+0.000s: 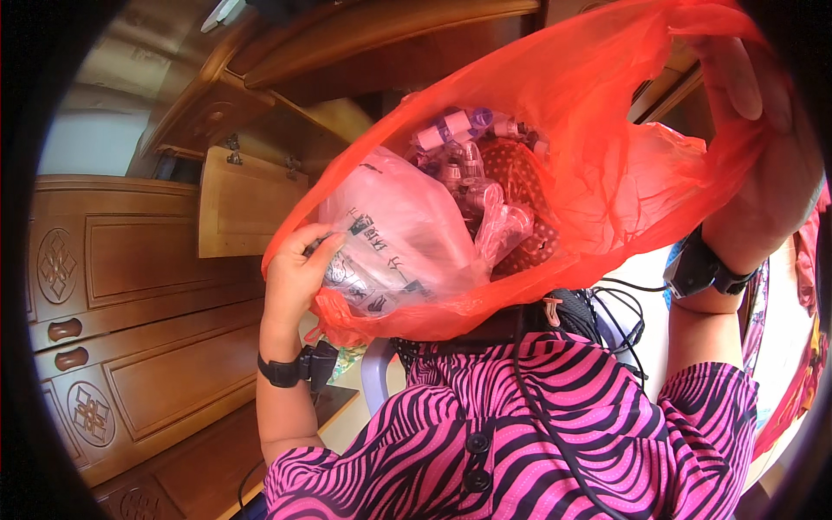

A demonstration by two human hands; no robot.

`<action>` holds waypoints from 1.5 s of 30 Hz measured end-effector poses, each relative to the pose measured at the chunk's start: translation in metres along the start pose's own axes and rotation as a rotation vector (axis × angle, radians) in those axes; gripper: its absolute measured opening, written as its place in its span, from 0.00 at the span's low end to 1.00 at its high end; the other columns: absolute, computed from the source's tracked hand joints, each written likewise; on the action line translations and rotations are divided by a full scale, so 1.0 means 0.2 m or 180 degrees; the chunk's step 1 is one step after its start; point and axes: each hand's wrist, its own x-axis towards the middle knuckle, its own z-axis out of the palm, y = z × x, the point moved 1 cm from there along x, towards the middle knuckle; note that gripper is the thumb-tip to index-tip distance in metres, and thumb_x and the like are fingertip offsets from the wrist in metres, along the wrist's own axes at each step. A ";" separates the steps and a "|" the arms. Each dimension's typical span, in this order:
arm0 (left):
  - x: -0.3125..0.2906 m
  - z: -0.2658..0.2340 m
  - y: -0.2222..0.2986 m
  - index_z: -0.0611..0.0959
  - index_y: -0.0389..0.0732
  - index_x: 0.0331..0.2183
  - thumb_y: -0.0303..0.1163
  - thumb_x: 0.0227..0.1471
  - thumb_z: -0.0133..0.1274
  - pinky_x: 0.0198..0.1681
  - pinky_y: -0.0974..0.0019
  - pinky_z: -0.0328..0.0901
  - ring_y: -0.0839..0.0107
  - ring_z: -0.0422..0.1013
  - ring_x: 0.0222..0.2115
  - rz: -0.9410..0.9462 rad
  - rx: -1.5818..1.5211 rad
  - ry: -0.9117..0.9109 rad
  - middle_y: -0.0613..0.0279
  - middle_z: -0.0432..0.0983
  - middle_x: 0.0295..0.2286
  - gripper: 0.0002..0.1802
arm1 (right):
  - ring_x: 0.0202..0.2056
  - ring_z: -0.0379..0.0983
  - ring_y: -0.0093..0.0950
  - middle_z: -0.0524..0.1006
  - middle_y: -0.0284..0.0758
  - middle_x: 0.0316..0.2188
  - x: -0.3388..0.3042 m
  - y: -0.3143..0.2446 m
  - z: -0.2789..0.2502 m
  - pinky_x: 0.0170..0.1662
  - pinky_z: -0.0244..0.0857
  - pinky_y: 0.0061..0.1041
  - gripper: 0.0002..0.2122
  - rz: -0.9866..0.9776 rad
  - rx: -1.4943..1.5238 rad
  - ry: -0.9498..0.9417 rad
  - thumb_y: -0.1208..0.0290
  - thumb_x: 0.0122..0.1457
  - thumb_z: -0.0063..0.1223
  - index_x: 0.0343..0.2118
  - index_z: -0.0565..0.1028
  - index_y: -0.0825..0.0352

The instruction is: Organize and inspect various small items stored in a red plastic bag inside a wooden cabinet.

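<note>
A large red plastic bag [598, 104] is stretched wide in front of my chest, its mouth facing up toward me. My left hand [299, 264] grips the near left rim, thumb inside and fingers round the edge. At the far right my right hand [750, 130] lifts the other rim high, its fingers partly seen through the red film. Inside lies a translucent white plastic bag [403, 221] with dark print. Beside it are several clear-wrapped small objects [464, 178], one with purple ends [455, 128], and a dotted red item [520, 169]. The bag's bottom is hidden.
A wooden cabinet with carved drawers [165, 260] stands at the left, one small door [251, 204] hanging open. Black cables [620, 316] lie near my waist. Colourful cloth [793, 399] lies at the right edge. Dark devices are strapped to both my wrists.
</note>
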 end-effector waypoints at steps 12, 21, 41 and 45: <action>0.11 0.18 0.40 0.79 0.38 0.37 0.28 0.42 0.55 0.39 0.55 0.66 0.51 0.69 0.38 0.2121 0.3106 0.0230 0.53 0.72 0.35 0.16 | 0.19 0.58 0.18 0.62 0.25 0.18 -0.05 -0.02 0.07 0.26 0.56 0.18 0.07 0.0001 0.0045 -0.0079 0.69 0.59 0.47 0.25 0.67 0.63; 0.51 0.70 0.25 0.81 0.42 0.25 0.39 0.45 0.53 0.45 0.58 0.60 0.58 0.70 0.35 0.3118 0.2529 -0.1487 0.59 0.77 0.32 0.11 | 0.20 0.59 0.19 0.62 0.25 0.18 -0.02 -0.05 0.01 0.27 0.56 0.18 0.07 -0.0074 0.0080 -0.0139 0.69 0.59 0.47 0.25 0.67 0.63; 0.17 0.26 0.25 0.76 0.42 0.45 0.33 0.39 0.58 0.42 0.56 0.64 0.54 0.71 0.36 0.1995 0.3205 -0.0808 0.55 0.76 0.32 0.27 | 0.22 0.59 0.20 0.63 0.27 0.20 -0.09 0.02 -0.01 0.29 0.56 0.20 0.07 0.0284 0.0090 -0.0157 0.69 0.60 0.46 0.27 0.67 0.64; 0.31 0.32 0.27 0.76 0.44 0.47 0.29 0.38 0.57 0.40 0.54 0.66 0.52 0.71 0.38 0.1924 0.2788 -0.1517 0.51 0.75 0.33 0.28 | 0.23 0.59 0.20 0.63 0.27 0.21 -0.10 0.00 -0.02 0.29 0.56 0.20 0.07 0.0321 0.0149 -0.0324 0.69 0.60 0.46 0.27 0.67 0.65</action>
